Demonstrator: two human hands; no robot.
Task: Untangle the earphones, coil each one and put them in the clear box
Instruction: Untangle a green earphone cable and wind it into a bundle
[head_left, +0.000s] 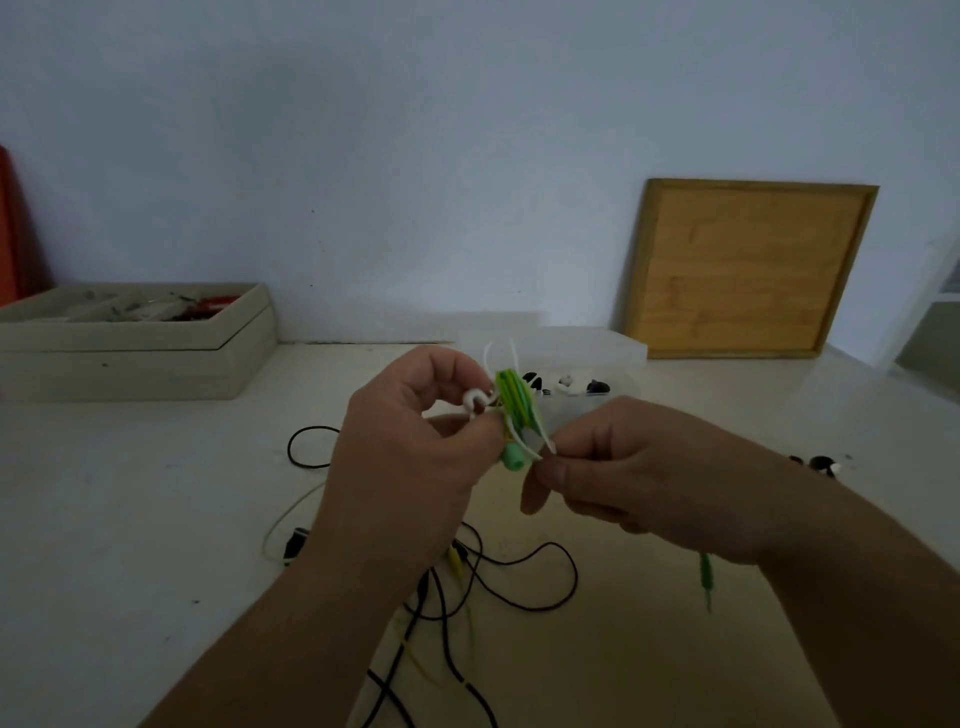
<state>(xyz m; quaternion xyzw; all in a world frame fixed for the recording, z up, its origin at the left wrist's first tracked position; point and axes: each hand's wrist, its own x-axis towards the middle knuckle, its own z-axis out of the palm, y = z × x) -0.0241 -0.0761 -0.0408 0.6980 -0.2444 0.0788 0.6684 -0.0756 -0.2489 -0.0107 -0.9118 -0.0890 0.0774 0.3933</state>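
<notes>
Both hands are raised over the pale table (156, 519), in the middle of the frame. The left hand (410, 441) has its fingers curled in, pinching a small coil of green earphone cable (514, 402) between thumb and fingertips. A green earbud (513, 458) pokes out just below the coil, and a white earbud (474, 399) shows by the fingers. The right hand (649, 478) pinches a thin white wire (545, 441) that wraps around the coil, thumb pressed to forefinger. A green jack plug (705, 577) dangles below the right wrist.

Right behind the coil sits the clear box (613, 345), with black and white earbuds lying in it. Below the hands, loose black earphone cables (524, 571) sprawl in loops over the table, tangled with a yellowish cable (291, 512). A few small black and white pieces (823, 463) lie on the table at the right.

In the left of the frame stands a beige wooden tray (130, 358) holding odds and ends; I cannot make them out. A wood-framed board (748, 270) leans against the wall at the upper right.
</notes>
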